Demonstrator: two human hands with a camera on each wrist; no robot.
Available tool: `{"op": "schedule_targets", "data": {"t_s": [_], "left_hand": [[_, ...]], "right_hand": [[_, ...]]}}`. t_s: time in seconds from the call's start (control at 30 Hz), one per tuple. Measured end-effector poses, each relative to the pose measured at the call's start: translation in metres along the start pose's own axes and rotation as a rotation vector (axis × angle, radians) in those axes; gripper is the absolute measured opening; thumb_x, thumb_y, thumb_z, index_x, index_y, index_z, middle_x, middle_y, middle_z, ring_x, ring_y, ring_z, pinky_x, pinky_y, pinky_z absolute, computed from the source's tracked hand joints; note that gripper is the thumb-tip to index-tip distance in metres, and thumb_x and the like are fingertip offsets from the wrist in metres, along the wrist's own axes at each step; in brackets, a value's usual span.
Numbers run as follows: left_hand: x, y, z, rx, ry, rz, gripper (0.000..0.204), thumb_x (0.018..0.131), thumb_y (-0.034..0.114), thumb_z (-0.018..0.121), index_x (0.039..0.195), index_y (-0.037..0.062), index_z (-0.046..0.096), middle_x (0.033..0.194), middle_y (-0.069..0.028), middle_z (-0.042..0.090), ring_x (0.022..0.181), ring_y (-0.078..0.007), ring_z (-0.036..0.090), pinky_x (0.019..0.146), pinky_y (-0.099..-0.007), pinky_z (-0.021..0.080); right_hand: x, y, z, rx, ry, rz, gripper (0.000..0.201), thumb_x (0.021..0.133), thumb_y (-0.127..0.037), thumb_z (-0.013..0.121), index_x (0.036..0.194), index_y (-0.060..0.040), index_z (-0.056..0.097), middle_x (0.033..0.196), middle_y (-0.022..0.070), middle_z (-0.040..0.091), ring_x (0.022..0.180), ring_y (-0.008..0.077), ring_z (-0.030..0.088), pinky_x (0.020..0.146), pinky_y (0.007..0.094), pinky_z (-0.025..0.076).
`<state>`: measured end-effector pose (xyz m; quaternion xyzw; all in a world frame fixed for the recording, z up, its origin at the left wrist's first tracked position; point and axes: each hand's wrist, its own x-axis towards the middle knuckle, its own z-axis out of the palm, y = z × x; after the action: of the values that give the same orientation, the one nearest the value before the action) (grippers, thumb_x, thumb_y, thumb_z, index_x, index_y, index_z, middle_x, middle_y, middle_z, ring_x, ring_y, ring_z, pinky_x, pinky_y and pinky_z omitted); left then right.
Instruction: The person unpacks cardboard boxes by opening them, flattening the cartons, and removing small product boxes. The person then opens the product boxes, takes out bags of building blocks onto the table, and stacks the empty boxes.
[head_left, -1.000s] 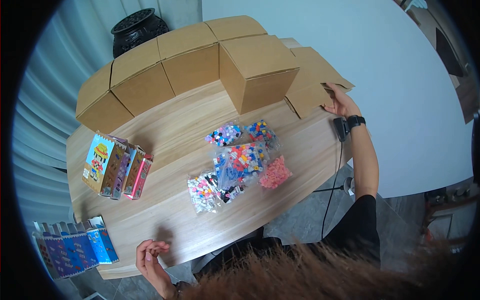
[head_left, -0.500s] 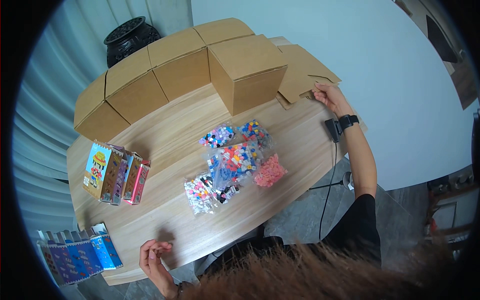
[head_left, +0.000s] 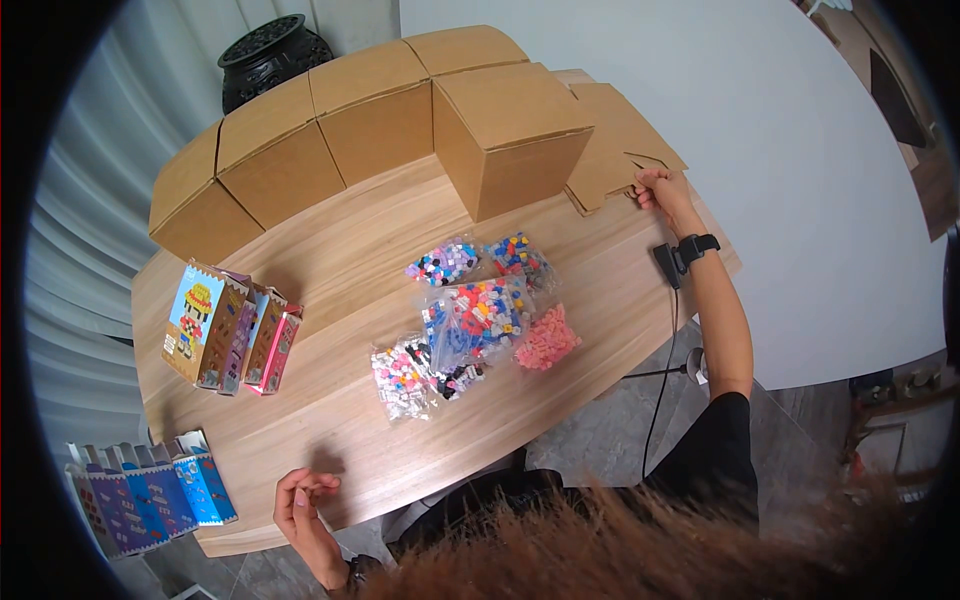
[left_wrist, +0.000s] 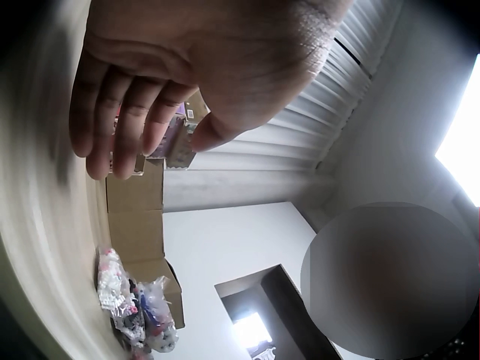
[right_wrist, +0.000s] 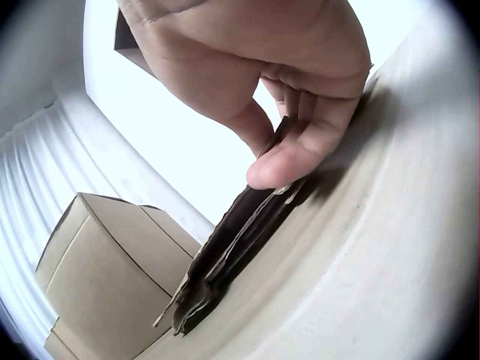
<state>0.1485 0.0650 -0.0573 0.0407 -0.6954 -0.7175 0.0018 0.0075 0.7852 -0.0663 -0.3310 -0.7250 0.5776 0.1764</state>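
My right hand (head_left: 664, 196) is at the near edge of flattened cardboard (head_left: 612, 128) on the table's far right. In the right wrist view, its thumb and fingers pinch the upper sheet of the folded cardboard (right_wrist: 238, 214), whose layers stand slightly apart at the edge. Over the table's near left edge hovers my left hand (head_left: 305, 508), holding nothing, its fingers loosely bent. The left wrist view shows that palm (left_wrist: 187, 52) with fingers hanging relaxed. Several clear bags of small colourful building bricks (head_left: 475, 318) lie mid-table, among them a pink one (head_left: 548, 338).
Brown cardboard boxes (head_left: 385, 125) stand in a row along the back, the nearest (head_left: 520, 150) beside the flattened cardboard. Printed toy boxes (head_left: 200, 325) stand at left, blue ones (head_left: 205, 490) at the near left corner. A cable (head_left: 660, 400) hangs from the right wrist camera (head_left: 667, 265).
The right hand's fingers, earlier spread at the cardboard's edge, have drawn together into a pinch on it. The camera view shifts slightly. My left hand stays nearly still.
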Motion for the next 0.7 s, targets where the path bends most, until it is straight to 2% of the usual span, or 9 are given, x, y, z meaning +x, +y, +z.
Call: {"op": "schedule_targets", "data": {"t_s": [0.27,0.3,0.37,0.4,0.47,0.5,0.57,0.67,0.7], "left_hand": [[-0.002,-0.003,-0.003,0.020,0.022,-0.003,0.030,0.106,0.020,0.050,0.120,-0.0044,0.062,0.097,-0.0163,0.071,0.088,-0.0228,0.068,0.082,-0.0336,0.052],[0.000,-0.023,-0.020,0.019,0.025,-0.006,0.030,0.106,0.020,0.050,0.120,-0.0044,0.062,0.097,-0.0163,0.071,0.088,-0.0228,0.068,0.082,-0.0336,0.052],[0.005,-0.081,-0.065,0.060,-0.163,0.130,0.030,0.105,0.019,0.050,0.120,-0.0043,0.062,0.096,-0.0161,0.071,0.088,-0.0226,0.068,0.082,-0.0336,0.052],[0.004,-0.066,-0.054,0.058,-0.161,0.128,0.030,0.105,0.019,0.050,0.120,-0.0043,0.062,0.096,-0.0161,0.071,0.088,-0.0226,0.068,0.082,-0.0336,0.052],[0.003,-0.023,-0.021,-0.081,0.016,-0.104,0.029,0.106,0.019,0.050,0.120,-0.0041,0.062,0.096,-0.0158,0.071,0.089,-0.0223,0.067,0.082,-0.0338,0.052],[0.003,-0.024,-0.021,-0.084,0.018,-0.106,0.029,0.106,0.019,0.050,0.120,-0.0041,0.062,0.096,-0.0158,0.071,0.089,-0.0223,0.067,0.082,-0.0338,0.052],[0.002,-0.026,-0.021,-0.084,0.006,-0.064,0.029,0.106,0.019,0.050,0.120,-0.0037,0.063,0.096,-0.0156,0.072,0.089,-0.0221,0.067,0.083,-0.0337,0.051],[0.004,-0.025,-0.023,0.034,0.018,-0.139,0.029,0.106,0.019,0.051,0.119,-0.0035,0.063,0.096,-0.0149,0.072,0.088,-0.0216,0.067,0.083,-0.0331,0.051],[0.003,-0.023,-0.023,0.031,0.023,-0.139,0.029,0.106,0.019,0.051,0.119,-0.0035,0.063,0.096,-0.0149,0.072,0.088,-0.0216,0.067,0.083,-0.0331,0.051]], "right_hand": [[-0.004,0.005,0.005,-0.342,0.036,-0.033,0.017,0.098,-0.021,0.073,0.096,-0.0041,0.071,0.063,0.0009,0.062,0.044,0.0081,0.054,0.038,0.0249,0.040],[-0.007,0.002,0.006,-0.346,0.034,-0.033,0.017,0.098,-0.021,0.073,0.096,-0.0041,0.071,0.063,0.0009,0.062,0.044,0.0081,0.054,0.038,0.0249,0.040],[-0.013,-0.007,0.008,-0.632,0.102,-0.018,0.022,0.096,-0.025,0.074,0.101,-0.0042,0.071,0.079,0.0089,0.070,0.062,0.0198,0.068,0.054,0.0348,0.053],[-0.017,-0.006,0.010,-0.636,0.101,-0.018,0.022,0.096,-0.025,0.074,0.101,-0.0042,0.071,0.079,0.0089,0.070,0.062,0.0198,0.068,0.054,0.0348,0.053],[-0.024,-0.003,0.015,-1.043,0.341,-0.595,0.036,0.095,-0.031,0.072,0.116,-0.0014,0.069,0.113,0.0198,0.070,0.099,0.0325,0.070,0.084,0.0450,0.057],[-0.027,-0.008,0.019,-1.046,0.340,-0.597,0.036,0.095,-0.031,0.072,0.116,-0.0014,0.069,0.113,0.0198,0.070,0.099,0.0325,0.070,0.084,0.0450,0.057],[-0.039,-0.023,0.029,-0.961,0.099,-0.661,0.050,0.097,-0.037,0.067,0.134,-0.0040,0.063,0.144,0.0266,0.055,0.130,0.0418,0.055,0.108,0.0509,0.045],[-0.050,-0.022,0.048,-1.047,-0.012,-0.795,0.054,0.101,-0.044,0.060,0.146,-0.0127,0.057,0.154,0.0277,0.046,0.140,0.0445,0.046,0.113,0.0537,0.041],[-0.048,-0.016,0.050,-1.047,-0.014,-0.800,0.054,0.101,-0.044,0.060,0.146,-0.0127,0.057,0.154,0.0277,0.046,0.140,0.0445,0.046,0.113,0.0537,0.041]]}}
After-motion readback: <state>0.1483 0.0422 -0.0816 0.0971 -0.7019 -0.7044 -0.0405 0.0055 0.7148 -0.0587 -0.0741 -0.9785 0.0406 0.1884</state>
